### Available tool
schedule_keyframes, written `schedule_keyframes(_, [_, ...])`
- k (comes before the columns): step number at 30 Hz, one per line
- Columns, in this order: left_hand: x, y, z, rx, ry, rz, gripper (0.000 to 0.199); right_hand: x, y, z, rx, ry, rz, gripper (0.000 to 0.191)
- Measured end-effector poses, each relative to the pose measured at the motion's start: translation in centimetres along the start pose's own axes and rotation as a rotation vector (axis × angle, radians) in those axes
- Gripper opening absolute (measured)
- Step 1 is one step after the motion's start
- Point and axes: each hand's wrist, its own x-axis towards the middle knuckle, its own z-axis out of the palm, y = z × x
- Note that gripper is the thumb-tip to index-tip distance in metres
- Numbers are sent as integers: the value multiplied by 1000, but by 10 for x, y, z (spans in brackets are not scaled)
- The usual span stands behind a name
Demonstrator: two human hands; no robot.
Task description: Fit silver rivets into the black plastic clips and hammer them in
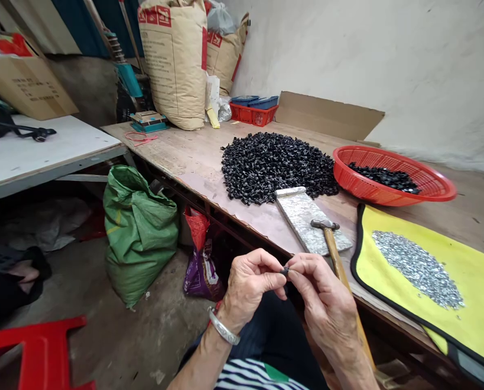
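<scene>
Black part (284, 271) noted directly between your left hand (247, 290) and your right hand (327, 292), fingertips of both pinching it, neither nearer, in front of the worktable (193, 154) edge; long axis too small to tell.

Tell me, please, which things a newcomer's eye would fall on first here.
The big heap of small black parts probably comes first, in the middle of the wooden table. To its right sits a red basket with more black parts, and nearer, silvery pieces lie on a yellow cloth. In front, the left hand and right hand pinch a tiny dark piece.
</scene>
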Motion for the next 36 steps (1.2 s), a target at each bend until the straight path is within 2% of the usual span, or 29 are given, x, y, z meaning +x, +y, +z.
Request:
schedule_keyframes(3, [0, 0, 0, 16, 1, -13, 9, 2, 0, -3, 36, -50, 76, 16])
schedule_keyframes(10, [-1, 2, 4, -15, -29, -29, 8, 8, 2, -12, 386, -114, 484, 20])
schedule_keyframes(13, [-3, 1, 2, -45, -81, -34, 8, 8, 2, -15, 514, -130, 595, 25])
schedule_keyframes(16, [-5, -1, 0, -33, -119, -40, 8, 4, -1, -18, 526, -175, 614, 23])
schedule_keyframes(20, [-6, -8, 3, -70, -141, -59, 9, -2, -3, -20, 495, -161, 602, 23])
schedule_keyframes(25, [-4, -17, 12, -162, -73, -80, 10, -4, -1, -20, 502, -75, 616, 27])
schedule_keyframes(33, [-1, -21, 23, -280, 25, -155, 15, -3, 4, -19, 551, -80, 709, 28])
schedule_keyframes(36, [0, -21, 24, -257, 22, -168, 15, 0, 6, -22, 567, -54, 747, 28])
